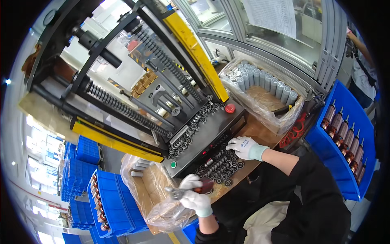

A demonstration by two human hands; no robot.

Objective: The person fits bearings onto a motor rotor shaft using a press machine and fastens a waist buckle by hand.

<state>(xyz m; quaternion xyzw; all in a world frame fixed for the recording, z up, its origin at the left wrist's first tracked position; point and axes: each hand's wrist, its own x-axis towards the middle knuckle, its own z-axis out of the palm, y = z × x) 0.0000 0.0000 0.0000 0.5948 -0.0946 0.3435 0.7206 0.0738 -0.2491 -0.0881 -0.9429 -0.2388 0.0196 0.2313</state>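
Note:
My left hand [196, 201], in a white glove, closes round a motor armature [206, 186] low at the front edge of the bench. The armature's reddish-brown end is blurred by motion, and a grey metal part [174, 193] sticks out on the other side of the hand. My right hand [245, 148], gloved too, reaches down to the far end of the rows of small ring bearings [221, 167]. Its fingers are curled together at the bearings; what lies between the fingertips is hidden. More bearings [187, 138] line the press's front ledge.
A press [191, 53] with yellow side guards and springs towers ahead, with a red button [230, 108] and green button [173, 164]. Grey cylinders [268, 81] fill part of a lined box behind right. Another lined box [152, 187] stands left. Blue bins [341, 162] [122, 203] hold armatures.

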